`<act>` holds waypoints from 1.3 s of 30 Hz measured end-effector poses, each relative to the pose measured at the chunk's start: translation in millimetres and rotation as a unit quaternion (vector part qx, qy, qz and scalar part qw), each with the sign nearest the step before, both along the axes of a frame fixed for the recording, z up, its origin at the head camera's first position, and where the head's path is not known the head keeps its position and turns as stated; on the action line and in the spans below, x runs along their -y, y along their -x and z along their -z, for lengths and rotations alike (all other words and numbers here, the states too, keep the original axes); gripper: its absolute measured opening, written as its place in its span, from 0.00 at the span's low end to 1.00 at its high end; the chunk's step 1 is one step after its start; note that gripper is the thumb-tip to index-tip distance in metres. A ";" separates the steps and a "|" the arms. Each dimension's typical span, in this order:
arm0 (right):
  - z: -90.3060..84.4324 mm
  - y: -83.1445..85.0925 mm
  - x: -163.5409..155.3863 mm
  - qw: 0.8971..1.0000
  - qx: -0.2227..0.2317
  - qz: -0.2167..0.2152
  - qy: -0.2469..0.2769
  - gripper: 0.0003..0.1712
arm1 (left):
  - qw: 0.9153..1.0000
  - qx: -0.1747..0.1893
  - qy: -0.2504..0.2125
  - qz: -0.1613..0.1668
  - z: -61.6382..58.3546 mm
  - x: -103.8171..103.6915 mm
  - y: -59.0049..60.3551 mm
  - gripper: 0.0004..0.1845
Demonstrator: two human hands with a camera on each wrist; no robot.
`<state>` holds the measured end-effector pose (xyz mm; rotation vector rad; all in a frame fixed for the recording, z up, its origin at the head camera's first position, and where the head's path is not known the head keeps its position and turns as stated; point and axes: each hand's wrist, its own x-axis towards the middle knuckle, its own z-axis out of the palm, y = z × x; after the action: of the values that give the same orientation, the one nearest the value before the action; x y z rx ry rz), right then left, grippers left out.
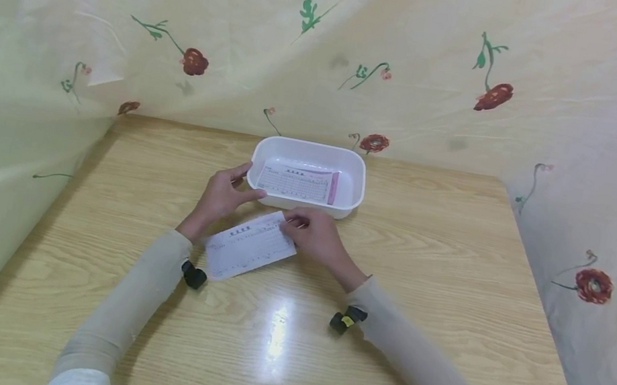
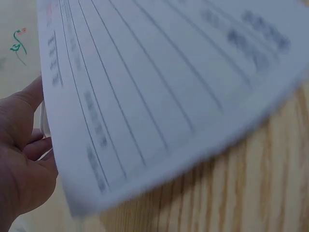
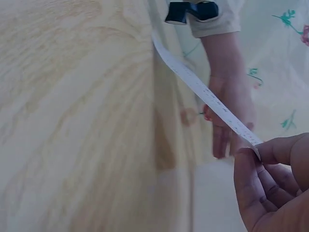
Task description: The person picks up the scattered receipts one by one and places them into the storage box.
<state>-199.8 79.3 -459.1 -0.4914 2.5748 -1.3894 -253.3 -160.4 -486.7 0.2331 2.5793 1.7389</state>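
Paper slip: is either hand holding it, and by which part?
The right hand pinches the paper slip at its far corner; the left hand touches the white tray.

Light wooden table (image 1: pixel 411 346) filling the lower frame, cream floral cloth backdrop (image 1: pixel 250 26) across the top and both sides, glare spot at lower centre

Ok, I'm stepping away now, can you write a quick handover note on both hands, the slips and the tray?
Right hand: pinches the corner of a loose paper slip, lifted just above the wooden table.
Left hand: fingers straight, touching the near left wall of the white tray, holding nothing.
Done: a pink-edged stack of slips lies in the tray.
Left: the loose slip is outside the tray; likely it goes in next.
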 end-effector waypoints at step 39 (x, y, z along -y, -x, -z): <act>-88.0 62.9 -59.2 0.975 -0.038 0.175 0.133 0.14 | 1.000 0.009 -0.003 0.001 0.1 0.9 2.0 0.41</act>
<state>-262.7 138.5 -371.1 -0.1275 2.6414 -1.8788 -255.3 -161.3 -486.9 0.2188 2.5628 1.7395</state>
